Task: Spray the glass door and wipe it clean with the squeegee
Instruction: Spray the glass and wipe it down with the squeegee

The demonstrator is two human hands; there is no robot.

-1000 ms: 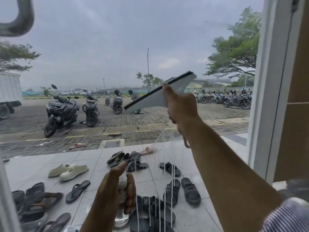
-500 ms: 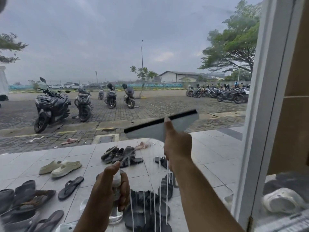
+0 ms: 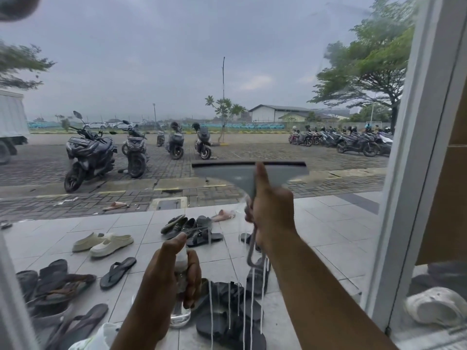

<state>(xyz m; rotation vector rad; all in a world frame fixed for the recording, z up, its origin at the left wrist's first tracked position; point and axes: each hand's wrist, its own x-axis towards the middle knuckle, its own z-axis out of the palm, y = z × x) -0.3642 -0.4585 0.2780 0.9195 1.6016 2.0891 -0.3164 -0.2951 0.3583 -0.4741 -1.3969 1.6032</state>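
The right hand [image 3: 271, 210] is clenched around the handle of a grey squeegee [image 3: 249, 174], thumb stretched up along its back. The squeegee's black rubber edge lies level against the glass door [image 3: 151, 59], about midway up the pane and toward its right side, close to the white door frame [image 3: 414, 173]. The handle's lower end hangs out below the fist.

The left hand [image 3: 166, 281] grips a small clear spray bottle [image 3: 180, 311] low on the pane, near the bottom edge and left of the squeegee, with the thumb resting on the bottle's top. Clear liquid shows in the bottle's base.

Thin white drips [image 3: 245, 306] run down the glass below the right wrist, between the two forearms, reaching toward the bottom edge of the door.

Through the glass, sandals and slippers [image 3: 103, 242] are scattered on a tiled porch [image 3: 328, 228], and motorbikes [image 3: 88, 154] stand parked on paving beyond. A tree [image 3: 366, 64] rises by the upper right of the pane under a grey sky.
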